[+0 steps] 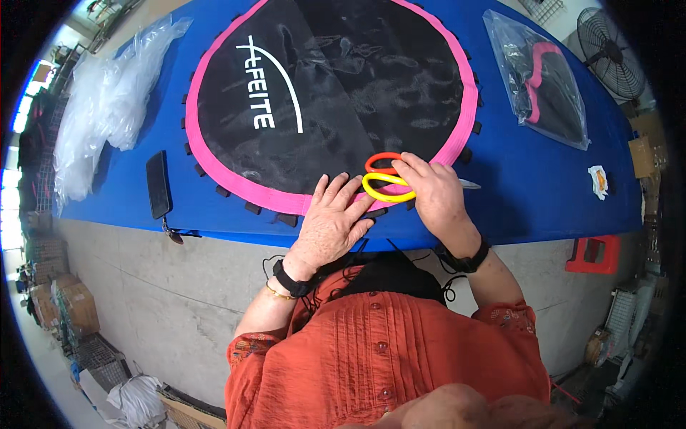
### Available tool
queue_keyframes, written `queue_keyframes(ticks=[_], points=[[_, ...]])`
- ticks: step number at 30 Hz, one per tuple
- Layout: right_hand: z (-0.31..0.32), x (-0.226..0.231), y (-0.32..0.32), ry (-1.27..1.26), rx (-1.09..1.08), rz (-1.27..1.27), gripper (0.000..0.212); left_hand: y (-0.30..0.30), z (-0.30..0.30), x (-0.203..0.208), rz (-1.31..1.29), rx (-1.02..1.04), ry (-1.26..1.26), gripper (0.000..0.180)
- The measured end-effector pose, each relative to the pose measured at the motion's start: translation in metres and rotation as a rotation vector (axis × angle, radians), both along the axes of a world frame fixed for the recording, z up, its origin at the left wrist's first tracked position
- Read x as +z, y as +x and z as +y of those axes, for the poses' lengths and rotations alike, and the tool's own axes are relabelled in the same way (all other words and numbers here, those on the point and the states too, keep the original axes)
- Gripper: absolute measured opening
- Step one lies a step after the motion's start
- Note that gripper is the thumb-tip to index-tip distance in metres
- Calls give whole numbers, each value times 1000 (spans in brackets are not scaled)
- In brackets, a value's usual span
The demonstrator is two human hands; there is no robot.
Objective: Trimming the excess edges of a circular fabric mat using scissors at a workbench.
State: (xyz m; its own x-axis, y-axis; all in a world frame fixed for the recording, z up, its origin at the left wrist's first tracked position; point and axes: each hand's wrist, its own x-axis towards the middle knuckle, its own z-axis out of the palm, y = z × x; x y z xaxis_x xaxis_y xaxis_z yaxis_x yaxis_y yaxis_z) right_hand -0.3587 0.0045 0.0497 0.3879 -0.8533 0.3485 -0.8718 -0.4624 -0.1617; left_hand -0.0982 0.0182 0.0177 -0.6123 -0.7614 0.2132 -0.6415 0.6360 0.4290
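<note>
On the blue table [539,200], the left hand [330,223], fingers nearly straight, seemed to be steadying the pink border [261,194] of the black trampoline mat [389,93] while the right hand [434,191] gripped scissors [389,198], the next move calling for careful blade control.

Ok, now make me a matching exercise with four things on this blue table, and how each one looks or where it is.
1. Scissors
2. Phone
3. Round mat
4. Plastic film

A. Black with a pink border
B. Clear and crumpled
C. In the right hand
D. Dark, oblong, left of both hands

Pairs: 1-C, 2-D, 3-A, 4-B
</note>
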Motion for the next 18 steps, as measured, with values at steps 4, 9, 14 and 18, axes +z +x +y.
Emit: queue_keyframes(ticks=[4, 9, 14, 18], points=[[7, -2, 3, -19, -23, 35, 38, 0, 0, 1, 4, -10, -7, 48], [-13, -4, 11, 9, -40, 77, 39, 0, -1, 4, -22, -8, -33, 51], [-17, 1, 16, 110, -69, 122, 53, -1, -1, 5, 15, -13, -47, 52], [-9, -1, 17, 137, -98, 136, 55, -2, -1, 1, 6, -23, -44, 54]])
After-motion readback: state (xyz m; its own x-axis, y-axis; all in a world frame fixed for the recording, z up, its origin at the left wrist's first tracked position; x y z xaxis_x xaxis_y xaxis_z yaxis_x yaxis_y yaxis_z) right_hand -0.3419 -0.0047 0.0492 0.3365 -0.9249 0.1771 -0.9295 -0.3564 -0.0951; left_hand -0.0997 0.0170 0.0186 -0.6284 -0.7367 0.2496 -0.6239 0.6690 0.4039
